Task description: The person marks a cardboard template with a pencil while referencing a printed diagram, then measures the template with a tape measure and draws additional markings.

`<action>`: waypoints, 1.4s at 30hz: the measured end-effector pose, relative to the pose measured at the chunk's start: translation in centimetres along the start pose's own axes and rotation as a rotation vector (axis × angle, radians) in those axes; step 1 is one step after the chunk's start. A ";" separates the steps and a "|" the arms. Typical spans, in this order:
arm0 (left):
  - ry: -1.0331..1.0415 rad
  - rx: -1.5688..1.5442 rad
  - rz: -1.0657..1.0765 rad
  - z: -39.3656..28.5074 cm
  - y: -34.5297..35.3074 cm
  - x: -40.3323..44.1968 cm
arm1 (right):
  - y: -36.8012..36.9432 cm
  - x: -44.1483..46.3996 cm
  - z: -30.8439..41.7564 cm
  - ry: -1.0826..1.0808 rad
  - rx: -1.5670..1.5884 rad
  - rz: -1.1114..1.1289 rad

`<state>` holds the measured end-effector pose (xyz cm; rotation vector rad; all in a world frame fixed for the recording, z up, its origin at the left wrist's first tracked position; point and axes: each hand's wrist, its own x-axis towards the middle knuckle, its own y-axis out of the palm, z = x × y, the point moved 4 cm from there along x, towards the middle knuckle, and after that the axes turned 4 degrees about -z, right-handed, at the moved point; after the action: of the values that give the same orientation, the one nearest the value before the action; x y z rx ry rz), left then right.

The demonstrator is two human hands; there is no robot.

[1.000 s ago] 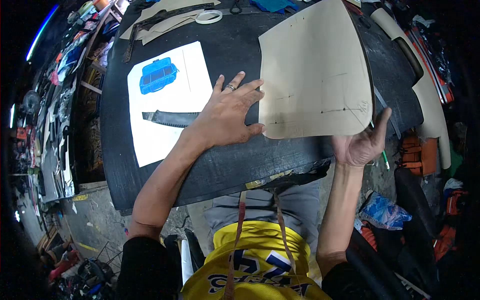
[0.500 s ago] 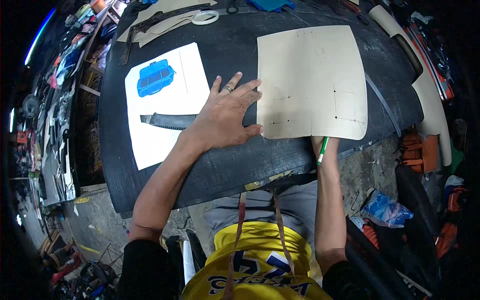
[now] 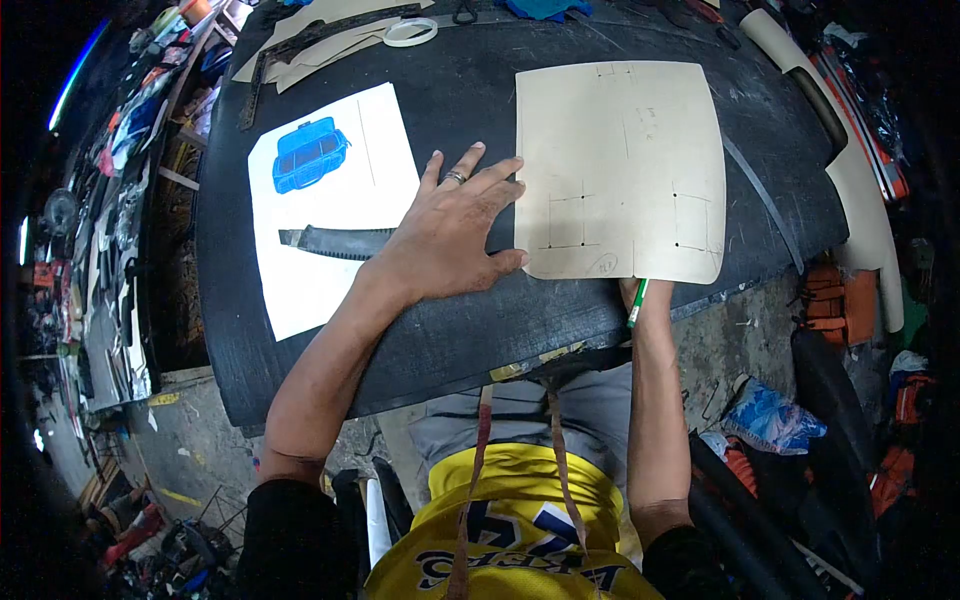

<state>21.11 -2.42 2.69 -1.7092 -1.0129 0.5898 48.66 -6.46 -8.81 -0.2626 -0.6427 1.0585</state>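
My left hand point(image 3: 450, 225) lies with spread fingers, its fingertips and thumb at the left edge of a beige card pattern point(image 3: 620, 170) marked with pencil lines and dots. Under that palm is one end of a black serrated tool point(image 3: 335, 242), which rests on a white sheet point(image 3: 385, 130) with a printed blue bag point(image 3: 310, 155). At the card's lower edge is my right hand point(image 3: 645, 295), its fingers hidden beneath the card. A green pencil point(image 3: 637, 303) sticks out beside it, pointing down.
A black-topped table point(image 3: 480, 340) carries everything. At its far side are a roll of white tape point(image 3: 410, 32), a dark metal square point(image 3: 335, 30) on beige card pieces, and a blue cloth point(image 3: 545, 8). A thin strip point(image 3: 765, 200) lies right of the card, with larger beige card point(image 3: 862, 225) beyond.
The card has come down from its raised, tilted position and lies flatter. My right hand has moved left and under its lower edge. My left hand has stayed nearly still.
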 end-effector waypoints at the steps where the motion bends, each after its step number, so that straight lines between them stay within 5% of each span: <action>1: 0.006 -0.005 -0.005 0.1 0.0 0.0 | -0.3 0.2 0.8 0.264 0.328 -0.069; 3: 0.012 -0.009 -0.011 0.1 0.1 0.0 | 0.3 -0.3 1.5 0.790 0.985 -0.209; 4: 0.011 -0.011 -0.011 0.1 0.1 0.0 | 0.5 -0.4 0.5 0.790 0.985 -0.209; 7: 0.008 -0.014 -0.009 0.0 0.0 0.0 | 0.7 -0.3 -1.9 0.167 0.253 -0.039; 15: 0.021 -0.003 -0.022 0.0 0.1 0.0 | 1.1 0.2 -0.8 -0.116 -0.257 0.142; 19: 0.016 0.015 -0.018 0.0 0.1 0.0 | -0.3 0.2 1.2 -0.095 -0.102 -0.029; 42: 0.023 0.008 -0.035 0.0 0.1 0.0 | -0.6 0.4 1.0 -0.153 -0.282 0.071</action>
<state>21.12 -2.47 2.62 -1.6839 -1.0212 0.5500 48.60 -6.45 -7.58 -0.4552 -0.9282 1.0616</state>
